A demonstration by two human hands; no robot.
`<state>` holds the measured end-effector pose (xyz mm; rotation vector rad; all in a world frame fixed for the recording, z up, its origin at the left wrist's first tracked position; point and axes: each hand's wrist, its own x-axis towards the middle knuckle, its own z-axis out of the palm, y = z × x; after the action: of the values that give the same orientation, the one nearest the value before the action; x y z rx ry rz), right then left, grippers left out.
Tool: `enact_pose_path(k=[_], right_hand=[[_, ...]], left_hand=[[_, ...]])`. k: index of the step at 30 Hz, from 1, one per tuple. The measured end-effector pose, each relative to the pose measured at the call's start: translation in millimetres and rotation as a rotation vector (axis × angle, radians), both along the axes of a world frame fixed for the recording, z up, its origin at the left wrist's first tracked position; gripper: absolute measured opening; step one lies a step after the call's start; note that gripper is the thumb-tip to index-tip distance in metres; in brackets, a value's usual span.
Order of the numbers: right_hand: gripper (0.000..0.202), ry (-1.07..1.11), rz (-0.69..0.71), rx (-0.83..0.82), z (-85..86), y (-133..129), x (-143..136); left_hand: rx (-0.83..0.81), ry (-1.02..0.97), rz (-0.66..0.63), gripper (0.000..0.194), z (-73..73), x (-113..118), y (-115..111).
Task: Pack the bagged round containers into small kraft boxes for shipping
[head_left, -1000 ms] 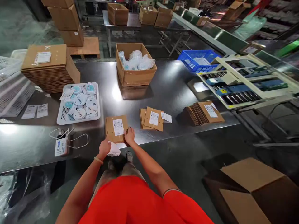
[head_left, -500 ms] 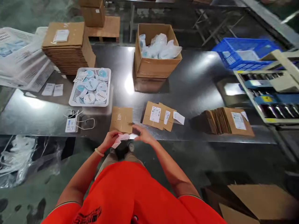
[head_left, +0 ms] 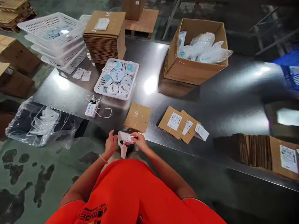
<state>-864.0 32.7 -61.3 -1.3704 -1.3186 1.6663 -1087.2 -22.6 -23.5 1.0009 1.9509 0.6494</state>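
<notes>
Both hands' fingers, left hand (head_left: 110,143), right hand (head_left: 139,140), pinching white label (head_left: 124,142), just off table edge (head_left: 163,143), flat carton (head_left: 137,117) beyond.

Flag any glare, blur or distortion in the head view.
Head view: overhead lights throw bright glare patches on the steel table, the strongest beside the white tray and near the right edge; wide-angle bending curves the table's edges; the label strip between left hand and right hand is sharp; floor corners are dim.

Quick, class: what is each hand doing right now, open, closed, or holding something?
Left hand: closed on the left edge of the paper label.
Right hand: closed on the same paper label, pinching its right side.
</notes>
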Motion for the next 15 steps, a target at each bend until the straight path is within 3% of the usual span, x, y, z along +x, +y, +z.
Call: enact_pose_path(k=[3,5,9,15], right_hand=[[0.02,-0.05,-0.006,-0.002,1.8,0.0,-8.0],[0.019,-0.068,0.009,0.028,3.9,1.8,-8.2],[0.016,-0.144,0.007,0.167,8.7,0.8,-1.6],[0.024,-0.29,-0.087,0.385,14.4,-1.7,13.5]], left_hand=[[0.018,-0.524,0.006,0.092,-11.2,28.1,-6.5],[0.066,-0.734,0.027,0.093,-17.2,42.3,0.3],[0.068,-0.754,0.056,0.061,-22.0,52.0,27.2],[-0.084,-0.695,-0.12,0.052,-24.4,47.6,61.9]])
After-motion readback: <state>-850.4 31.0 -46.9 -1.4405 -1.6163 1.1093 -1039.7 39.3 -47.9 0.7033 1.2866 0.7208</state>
